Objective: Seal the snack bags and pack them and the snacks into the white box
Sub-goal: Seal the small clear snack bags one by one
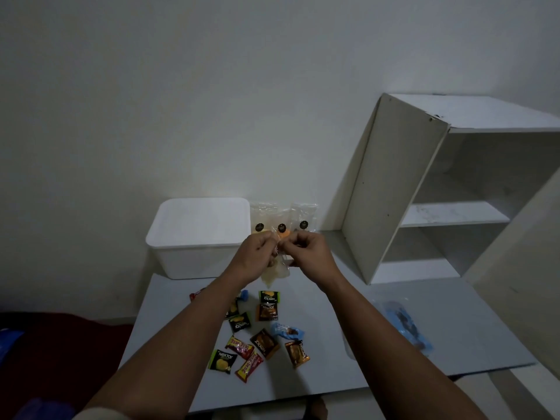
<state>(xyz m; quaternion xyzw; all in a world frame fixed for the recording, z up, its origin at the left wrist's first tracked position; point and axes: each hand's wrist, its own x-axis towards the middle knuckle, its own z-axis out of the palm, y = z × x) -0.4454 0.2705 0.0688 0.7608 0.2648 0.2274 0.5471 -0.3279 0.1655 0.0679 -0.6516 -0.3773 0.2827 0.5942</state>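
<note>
My left hand (256, 254) and my right hand (306, 251) both pinch the top of a clear snack bag (277, 272) held up above the table, its pale contents hanging below my fingers. Behind my hands, three clear snack bags (303, 215) with dark round stickers lean against the wall. The white box (198, 237) stands to their left with its lid on. Several small wrapped snacks (263, 344) in green, orange, red and blue wrappers lie scattered on the table below my forearms.
The grey table (454, 328) ends near its front edge at the bottom. A white open shelf unit (430, 189) stands at the right. A blue plastic wrapper (406, 325) lies on the table's right side. A dark red surface (60, 344) lies lower left.
</note>
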